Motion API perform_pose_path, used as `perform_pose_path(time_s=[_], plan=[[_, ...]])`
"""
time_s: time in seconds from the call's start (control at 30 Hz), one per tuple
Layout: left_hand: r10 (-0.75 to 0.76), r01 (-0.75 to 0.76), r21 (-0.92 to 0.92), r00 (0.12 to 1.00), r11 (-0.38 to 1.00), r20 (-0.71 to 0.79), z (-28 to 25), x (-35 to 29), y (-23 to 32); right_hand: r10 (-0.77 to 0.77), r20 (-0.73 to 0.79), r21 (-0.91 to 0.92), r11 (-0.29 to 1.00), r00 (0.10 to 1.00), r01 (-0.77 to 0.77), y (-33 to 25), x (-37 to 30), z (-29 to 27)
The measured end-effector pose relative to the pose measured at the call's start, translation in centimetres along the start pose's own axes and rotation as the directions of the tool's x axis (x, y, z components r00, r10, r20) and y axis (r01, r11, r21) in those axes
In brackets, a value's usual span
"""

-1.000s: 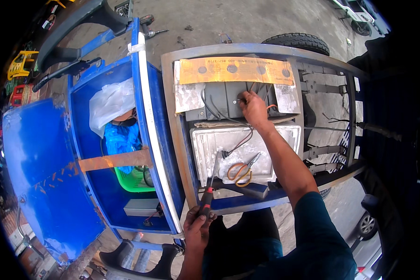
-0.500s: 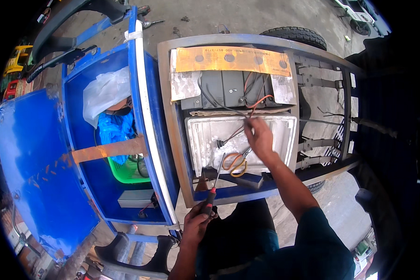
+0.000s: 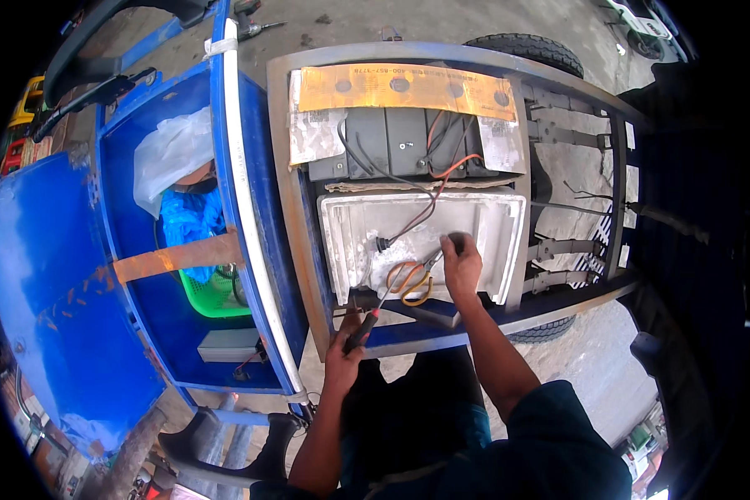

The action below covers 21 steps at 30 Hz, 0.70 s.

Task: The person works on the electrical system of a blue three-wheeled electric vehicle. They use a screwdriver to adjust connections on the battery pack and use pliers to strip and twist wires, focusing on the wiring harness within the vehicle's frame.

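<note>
I see my left hand [image 3: 342, 354] curled around the screwdriver [image 3: 361, 330]. My right hand [image 3: 463, 265] bends its fingers by the scissors' [image 3: 427, 264] tips; I can't tell if it grips. The scissors lie on the white tray [image 3: 468, 218], with bare room above my right hand, inside a metal frame [image 3: 392, 346].
</note>
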<state>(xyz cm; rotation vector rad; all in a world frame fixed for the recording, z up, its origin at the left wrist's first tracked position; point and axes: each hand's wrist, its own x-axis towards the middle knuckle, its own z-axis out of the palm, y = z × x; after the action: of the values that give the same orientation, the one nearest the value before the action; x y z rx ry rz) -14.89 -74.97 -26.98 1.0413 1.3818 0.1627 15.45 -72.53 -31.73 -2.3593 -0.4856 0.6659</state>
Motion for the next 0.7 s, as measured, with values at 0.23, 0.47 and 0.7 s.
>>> perform_pose_path(time_s=[0.23, 0.47, 0.7], plan=[[0.223, -0.237, 0.209, 0.971, 0.949, 0.087, 3.7, 6.8, 1.4, -0.059, -0.053, 0.225, 0.972, 0.997, 0.070, -3.5, 3.6, 1.1], [0.392, -0.423, 0.580, 0.901, 0.696, 0.186, 8.5, 11.6, -0.2, 0.206, 0.219, 0.257, 0.931, 0.954, -0.260, 0.2, 2.0, -0.6], [0.525, -0.300, 0.625, 0.825, 0.721, -0.209, 8.6, 13.5, 5.1, 0.346, 0.321, 0.291, 0.850, 0.882, -0.439, 3.4, -5.0, -2.1]])
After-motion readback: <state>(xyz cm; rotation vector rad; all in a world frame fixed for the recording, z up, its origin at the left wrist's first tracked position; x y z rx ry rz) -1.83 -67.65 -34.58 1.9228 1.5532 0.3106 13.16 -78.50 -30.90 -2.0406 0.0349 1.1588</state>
